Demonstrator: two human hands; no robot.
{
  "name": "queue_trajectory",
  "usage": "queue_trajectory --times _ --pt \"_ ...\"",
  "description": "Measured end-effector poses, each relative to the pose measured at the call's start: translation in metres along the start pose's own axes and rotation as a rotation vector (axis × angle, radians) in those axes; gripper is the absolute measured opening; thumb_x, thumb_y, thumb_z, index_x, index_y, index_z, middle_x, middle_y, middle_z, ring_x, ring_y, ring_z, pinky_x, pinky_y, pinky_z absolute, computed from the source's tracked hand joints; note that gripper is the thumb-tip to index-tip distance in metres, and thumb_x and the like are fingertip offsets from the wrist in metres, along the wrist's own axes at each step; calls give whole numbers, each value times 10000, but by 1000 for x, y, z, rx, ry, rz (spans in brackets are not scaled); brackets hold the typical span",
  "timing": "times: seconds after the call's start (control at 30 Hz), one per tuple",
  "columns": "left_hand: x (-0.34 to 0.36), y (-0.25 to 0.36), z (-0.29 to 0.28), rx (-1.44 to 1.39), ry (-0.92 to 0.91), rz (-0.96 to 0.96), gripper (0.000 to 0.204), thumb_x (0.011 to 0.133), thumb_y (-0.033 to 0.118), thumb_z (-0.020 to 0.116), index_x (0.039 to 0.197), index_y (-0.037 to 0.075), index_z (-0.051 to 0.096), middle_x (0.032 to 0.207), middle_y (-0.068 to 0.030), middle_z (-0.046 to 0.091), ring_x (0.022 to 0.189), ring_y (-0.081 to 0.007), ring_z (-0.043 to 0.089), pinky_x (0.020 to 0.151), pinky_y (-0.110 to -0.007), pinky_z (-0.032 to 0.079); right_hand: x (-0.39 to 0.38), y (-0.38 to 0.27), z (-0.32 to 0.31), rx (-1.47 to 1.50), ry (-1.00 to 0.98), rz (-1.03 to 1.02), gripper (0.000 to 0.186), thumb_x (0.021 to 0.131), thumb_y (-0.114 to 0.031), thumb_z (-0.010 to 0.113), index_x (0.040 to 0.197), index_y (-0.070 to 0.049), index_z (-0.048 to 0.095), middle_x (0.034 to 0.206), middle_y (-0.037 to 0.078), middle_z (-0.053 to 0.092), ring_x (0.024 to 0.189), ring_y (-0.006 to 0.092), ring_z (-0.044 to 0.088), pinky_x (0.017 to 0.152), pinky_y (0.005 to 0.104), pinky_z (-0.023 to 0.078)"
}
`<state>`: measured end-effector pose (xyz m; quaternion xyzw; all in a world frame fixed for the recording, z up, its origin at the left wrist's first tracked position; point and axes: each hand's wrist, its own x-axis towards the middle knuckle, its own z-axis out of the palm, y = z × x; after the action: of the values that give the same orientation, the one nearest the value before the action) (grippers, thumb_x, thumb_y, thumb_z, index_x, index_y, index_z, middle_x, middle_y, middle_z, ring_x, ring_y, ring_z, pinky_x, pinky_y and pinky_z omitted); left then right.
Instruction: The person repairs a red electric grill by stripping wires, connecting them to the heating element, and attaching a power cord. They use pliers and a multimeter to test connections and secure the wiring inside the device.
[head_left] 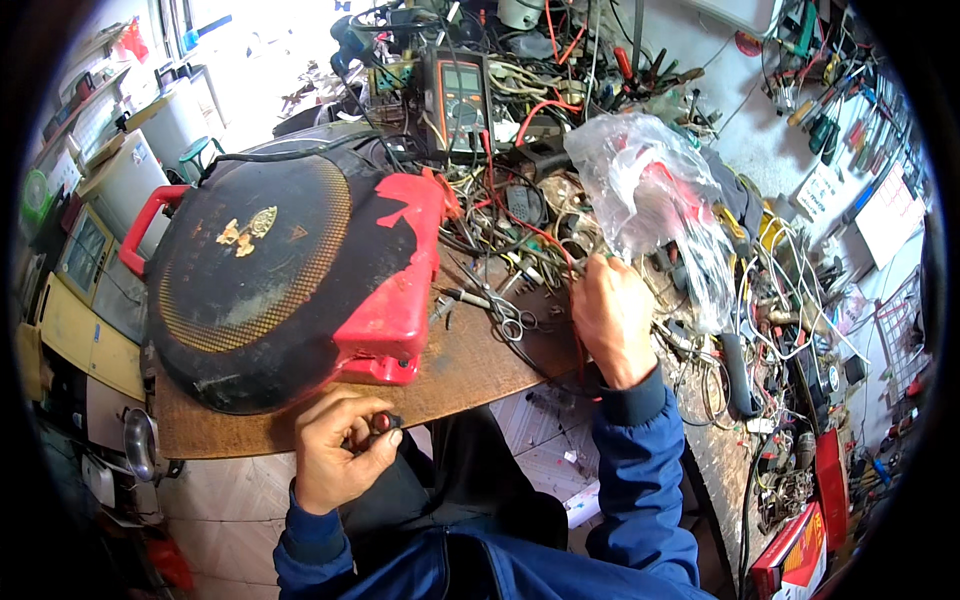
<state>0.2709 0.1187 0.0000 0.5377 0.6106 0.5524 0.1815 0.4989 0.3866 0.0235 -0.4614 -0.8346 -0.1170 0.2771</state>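
Observation:
My left hand (340,450), at the bench's front edge, is closed on a small black part with a red top (385,422). My right hand (610,320) is curled among cables below a crumpled clear plastic bag (645,185); what its fingers grip is hidden, and a red wire (573,310) runs beside it. A large round black appliance (230,300) with a red handle and red housing (385,335) lies on the brown wooden bench (460,370), left of my right hand. Scissors (510,322) and a thin tool with a pale barrel (465,297) lie between the appliance and that hand.
A multimeter (460,100) stands behind amid tangled wires. Loose parts and cables (760,340) crowd the right, with a red box (790,550) at lower right. Hand tools (830,110) hang on the right wall. White and yellow cabinets (85,320) stand left, a steel pan (140,445) below them.

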Motion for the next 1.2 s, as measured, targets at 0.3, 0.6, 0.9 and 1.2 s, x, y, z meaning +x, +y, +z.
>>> queue_trajectory --times 0.3,0.6,0.9,1.2 --pt "-2 -7 -8 23 -31 92 251 798 30 785 1022 -48 706 938 -75 648 631 -53 522 547 -210 413 -30 -32 -63 641 214 245 142 883 10 627 1008 23 561 717 124 625 586 178 580 562 335 471" --pt "2 2 -14 -128 -64 19 253 812 132 854 1009 18 742 1013 -145 752 1068 -304 714 929 -402 547 -60 -104 -47 757 -214 -353 137 934 -135 711 954 -32 624 730 122 591 502 306 565 486 420 488" --pt "-2 -8 -25 -297 -107 3 309 853 218 862 1017 -17 746 1065 -146 737 1028 -271 702 894 -376 545 -23 -116 -64 732 -403 -679 127 817 -73 716 911 -49 634 852 123 616 809 319 665 637 428 552" --pt "4 -4 -19 -352 -94 -108 278 841 112 854 1047 -29 731 1117 -154 730 1054 -278 707 912 -370 545 202 -63 60 326 -72 -270 526 863 -72 559 1389 -71 576 1094 269 647 1037 472 639 929 524 521"
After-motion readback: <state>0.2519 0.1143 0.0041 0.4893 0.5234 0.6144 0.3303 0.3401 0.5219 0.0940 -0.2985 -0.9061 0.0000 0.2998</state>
